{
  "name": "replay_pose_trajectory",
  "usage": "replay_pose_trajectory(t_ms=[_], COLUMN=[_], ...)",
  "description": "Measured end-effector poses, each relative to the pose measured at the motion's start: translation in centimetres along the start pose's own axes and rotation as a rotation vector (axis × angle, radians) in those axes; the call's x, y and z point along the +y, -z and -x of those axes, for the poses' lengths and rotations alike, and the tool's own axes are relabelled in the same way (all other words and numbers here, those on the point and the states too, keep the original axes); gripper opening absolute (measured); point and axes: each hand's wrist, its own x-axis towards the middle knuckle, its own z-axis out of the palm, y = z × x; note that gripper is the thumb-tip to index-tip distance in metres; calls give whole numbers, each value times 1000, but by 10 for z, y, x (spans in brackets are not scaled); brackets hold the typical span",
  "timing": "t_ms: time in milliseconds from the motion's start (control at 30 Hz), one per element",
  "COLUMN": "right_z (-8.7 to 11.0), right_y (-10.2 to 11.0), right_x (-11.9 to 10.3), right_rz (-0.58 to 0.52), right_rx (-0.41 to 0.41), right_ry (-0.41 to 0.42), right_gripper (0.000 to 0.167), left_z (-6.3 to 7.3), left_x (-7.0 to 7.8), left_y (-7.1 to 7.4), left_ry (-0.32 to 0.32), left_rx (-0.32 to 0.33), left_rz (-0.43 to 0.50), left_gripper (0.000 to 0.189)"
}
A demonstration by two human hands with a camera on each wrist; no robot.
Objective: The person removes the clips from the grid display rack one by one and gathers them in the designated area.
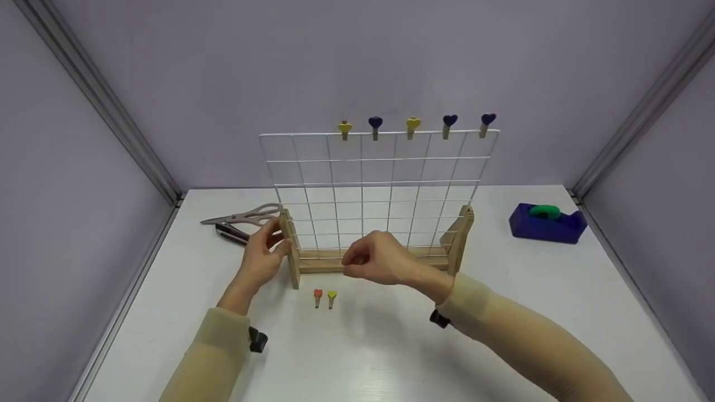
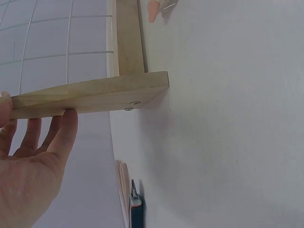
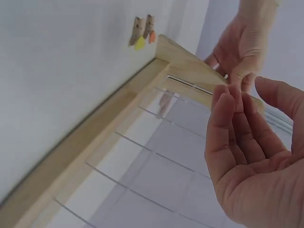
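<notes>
Right fingers [image 1: 362,247] partly hide the wooden base [image 1: 321,268] in head view

Dark tool [image 2: 137,216] is cut off at btm, orange clip [image 2: 153,11] at top, L-wrist view.

Seven clips [image 1: 375,124] are counted in all: three blue, three yellow and one orange. Five, three blue and two yellow, are carried by the top of one grid [image 1: 362,159]; two, one orange and one yellow, are set on one table [image 1: 503,290]. One stand [image 1: 321,268] is seen, with two end panels [image 1: 461,237]; two screws [image 2: 136,102] are shown in one panel. One pair of scissors [image 1: 246,216], one knife [image 1: 232,233] and one dispenser [image 1: 544,230] are counted, with one green roll [image 1: 544,211]. Two hands [image 1: 265,254] and two sleeves [image 1: 503,318] are seen.
</notes>
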Motion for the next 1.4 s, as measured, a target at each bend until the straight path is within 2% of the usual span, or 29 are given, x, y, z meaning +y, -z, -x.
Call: replay_pose_trajectory(t_ms=[167, 367, 500, 767, 933, 1033, 1167, 1400], right_z=[5, 13, 13, 2, -16, -29, -42, -53], right_y=[37, 83, 112, 162, 179, 183, 185, 190], right_x=[-28, -67, -89, -121, -127, -126, -125, -125], right_rz=[22, 45, 106, 221, 286, 330, 363, 372], right_rx=[26, 128, 184, 317, 392, 375, 340, 335], right_ry=[50, 162, 242, 376, 456, 447, 384, 294], right_gripper=[14, 14, 14, 14, 14, 16, 19, 24], left_z=[-1, -2, -3, -4, -5, -7, -8, -8], left_x=[1, -1, -2, -1, -4, -5, -6, -6], left_y=[-1, -2, -3, -4, -3, -3, -4, -4], left_ry=[-6, -13, -11, 2, 12, 20, 25, 18], left_rx=[9, 13, 10, -3, -9, 0, 6, -2], left_rz=[-7, 0, 3, 23, 51, 41, 21, 15], left_gripper=[54, 53, 55, 57, 57, 57, 58, 58])
